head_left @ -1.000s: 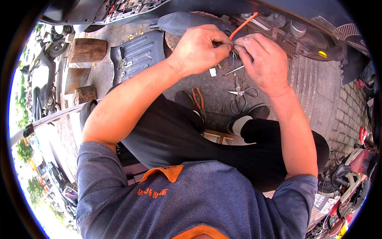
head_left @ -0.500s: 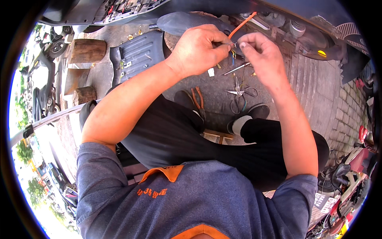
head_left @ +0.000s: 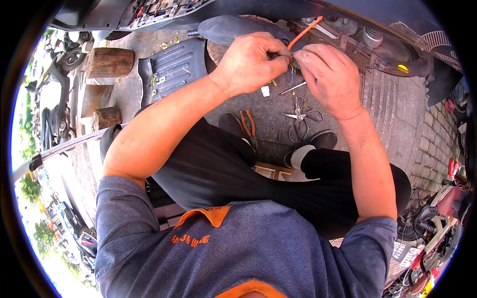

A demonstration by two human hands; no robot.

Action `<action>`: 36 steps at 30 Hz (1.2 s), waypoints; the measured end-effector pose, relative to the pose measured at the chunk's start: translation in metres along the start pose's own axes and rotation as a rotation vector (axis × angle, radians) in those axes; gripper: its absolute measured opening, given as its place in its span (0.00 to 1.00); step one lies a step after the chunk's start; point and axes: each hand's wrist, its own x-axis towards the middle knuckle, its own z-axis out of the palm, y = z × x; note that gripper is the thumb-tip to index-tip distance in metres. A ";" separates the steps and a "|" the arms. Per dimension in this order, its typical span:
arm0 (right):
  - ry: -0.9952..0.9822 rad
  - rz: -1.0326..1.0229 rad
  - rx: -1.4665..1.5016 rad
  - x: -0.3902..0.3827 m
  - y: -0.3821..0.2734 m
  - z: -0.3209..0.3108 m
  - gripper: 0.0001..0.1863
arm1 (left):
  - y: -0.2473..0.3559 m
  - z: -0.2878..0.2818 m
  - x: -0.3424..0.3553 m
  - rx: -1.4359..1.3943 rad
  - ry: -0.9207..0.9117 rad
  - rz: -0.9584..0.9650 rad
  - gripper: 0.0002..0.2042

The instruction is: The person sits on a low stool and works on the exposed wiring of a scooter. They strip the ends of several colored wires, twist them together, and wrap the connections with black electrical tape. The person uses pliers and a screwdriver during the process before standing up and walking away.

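Orange, and thin, the wire [head_left: 304, 34] runs from the upper middle of the frame down to where the two hands meet, just under the dark underside of a scooter [head_left: 377, 39] that spans the top edge. The left hand [head_left: 251, 62] is closed, its thumb and forefinger pinched on the lower end of the wire; the right hand [head_left: 332, 79] pinches the same spot from the other side, fingertips touching those of the left. What exactly sits between the fingertips is too small to tell.

Below the hands, on the grey pavement [head_left: 397, 114], lie a pair of scissors [head_left: 303, 118], a small white scrap [head_left: 265, 91] and, further left, orange-handled pliers [head_left: 248, 124] beside a black shoe [head_left: 231, 123]. A dark ribbed floor panel [head_left: 171, 69] lies in the upper left, with a wooden block [head_left: 109, 62] beyond it. Crossed legs in black trousers [head_left: 218, 169] fill the middle of the frame.
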 end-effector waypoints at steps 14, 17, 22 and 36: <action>-0.302 1.475 1.406 -0.001 -0.008 0.006 0.13 | -0.002 0.003 -0.003 0.077 0.006 0.144 0.08; -0.206 1.117 1.136 -0.001 -0.005 0.006 0.06 | -0.005 0.002 -0.002 0.018 0.014 0.092 0.08; -0.014 0.150 0.111 0.005 -0.004 -0.002 0.14 | 0.003 -0.007 0.004 -0.006 -0.046 -0.075 0.10; -0.195 0.803 0.778 0.002 -0.008 0.006 0.07 | 0.000 0.000 -0.001 0.003 -0.030 0.040 0.08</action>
